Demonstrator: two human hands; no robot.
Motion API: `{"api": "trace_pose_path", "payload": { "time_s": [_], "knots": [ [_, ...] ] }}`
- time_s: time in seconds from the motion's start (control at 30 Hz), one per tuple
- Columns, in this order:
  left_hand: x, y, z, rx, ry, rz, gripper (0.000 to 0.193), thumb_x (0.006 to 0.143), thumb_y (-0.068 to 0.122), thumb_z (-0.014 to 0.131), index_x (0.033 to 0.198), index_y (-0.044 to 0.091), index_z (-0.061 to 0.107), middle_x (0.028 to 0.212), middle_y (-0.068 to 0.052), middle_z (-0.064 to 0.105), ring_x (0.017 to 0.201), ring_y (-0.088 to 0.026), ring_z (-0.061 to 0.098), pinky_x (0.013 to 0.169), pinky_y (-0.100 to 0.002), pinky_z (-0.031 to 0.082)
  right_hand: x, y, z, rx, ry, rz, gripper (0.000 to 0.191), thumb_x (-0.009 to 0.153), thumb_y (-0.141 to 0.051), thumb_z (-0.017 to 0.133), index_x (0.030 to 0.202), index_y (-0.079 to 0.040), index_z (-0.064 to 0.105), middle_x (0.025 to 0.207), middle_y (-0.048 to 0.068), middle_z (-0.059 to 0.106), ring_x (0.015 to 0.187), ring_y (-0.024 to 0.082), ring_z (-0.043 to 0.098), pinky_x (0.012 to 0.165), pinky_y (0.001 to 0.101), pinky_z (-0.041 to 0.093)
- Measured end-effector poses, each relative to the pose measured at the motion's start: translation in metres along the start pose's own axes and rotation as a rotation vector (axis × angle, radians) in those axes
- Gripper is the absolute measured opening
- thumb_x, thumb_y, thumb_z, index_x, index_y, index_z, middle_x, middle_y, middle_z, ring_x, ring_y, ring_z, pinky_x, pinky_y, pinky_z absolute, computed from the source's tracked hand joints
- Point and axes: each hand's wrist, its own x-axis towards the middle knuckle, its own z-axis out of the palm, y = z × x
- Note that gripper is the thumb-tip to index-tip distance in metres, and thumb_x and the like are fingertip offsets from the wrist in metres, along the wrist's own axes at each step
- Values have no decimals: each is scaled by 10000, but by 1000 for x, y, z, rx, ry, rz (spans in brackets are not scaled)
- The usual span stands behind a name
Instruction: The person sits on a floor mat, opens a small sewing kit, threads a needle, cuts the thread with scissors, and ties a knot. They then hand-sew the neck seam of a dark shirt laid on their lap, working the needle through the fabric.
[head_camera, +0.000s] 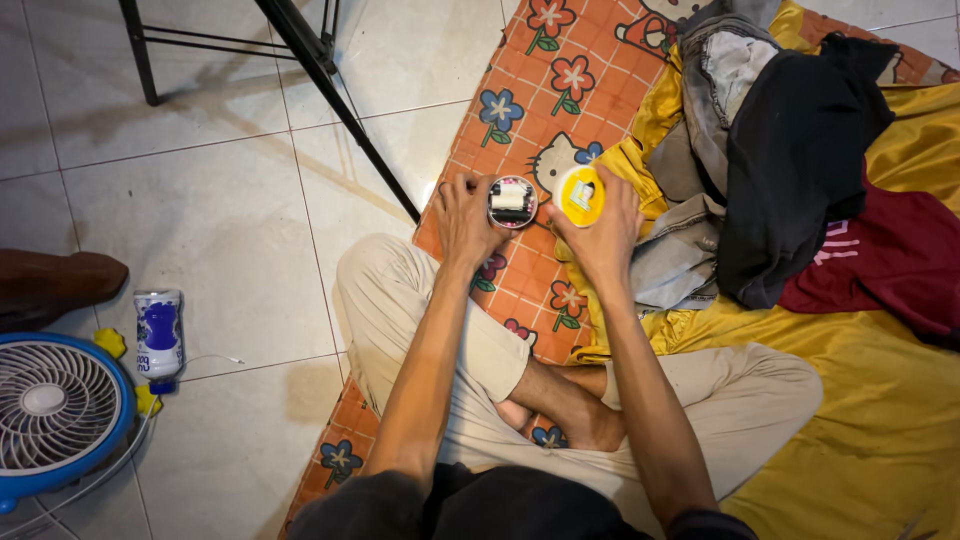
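I sit cross-legged on an orange flowered mat (545, 90). My left hand (465, 215) grips a small round open tin (512, 201) with white and dark items inside. Just right of it, my right hand (600, 235) holds the tin's round yellow lid (580, 195), tilted up, close beside the tin but apart from it. Both hands hover over the mat in front of my knees.
A pile of clothes (790, 170) lies on a yellow sheet (880, 400) to the right. At left a blue fan (55, 410), a lying white-and-blue bottle (158, 335) and a brown shoe (60, 282) sit on the tiled floor. Black stand legs (340, 110) cross the top.
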Motion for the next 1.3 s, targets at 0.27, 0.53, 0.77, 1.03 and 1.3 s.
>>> {"api": "trace_pose_path", "payload": {
  "time_s": [0.27, 0.53, 0.77, 1.03, 1.3],
  "knots": [
    [2, -6, -2, 61, 10, -189, 904, 490, 412, 990, 1260, 143, 601, 1216, -103, 530, 1125, -325, 490, 901, -491, 370, -23, 11, 18, 616, -134, 183, 827, 791, -98, 833, 1481, -6, 387, 1352, 140, 387, 1299, 286, 546, 1054, 397, 562],
    [28, 9, -24, 111, -99, -149, 812, 513, 264, 937, 1216, 101, 564, 1246, -80, 541, 1145, -305, 507, 906, -476, 380, -26, -5, 43, 656, -63, 98, 779, 799, -116, 874, 1429, -8, 428, 1391, 132, 438, 1289, 279, 577, 1088, 393, 540],
    [101, -25, -54, 243, -6, -83, 752, 535, 168, 916, 1177, 70, 536, 1173, -120, 527, 1118, -338, 507, 883, -496, 390, -1, -28, 77, 350, 49, -55, 753, 801, -220, 907, 1402, -9, 504, 1333, 182, 528, 1256, 386, 528, 1093, 485, 434],
    [142, -69, -41, 307, -32, -244, 599, 658, -41, 793, 1182, 62, 522, 1221, -149, 522, 1171, -383, 500, 895, -521, 439, 93, -51, 100, 254, 19, -139, 695, 804, -278, 925, 1328, 1, 565, 1221, 191, 521, 1205, 378, 508, 1080, 481, 416],
    [144, -91, -29, 224, -155, -360, 887, 616, -51, 816, 1397, 43, 406, 1305, -168, 480, 1216, -399, 475, 940, -536, 431, 207, -74, 159, 206, -255, -504, 550, 836, -274, 880, 1242, 6, 635, 1508, 231, 553, 1402, 387, 500, 1207, 456, 378]
  ]
}}
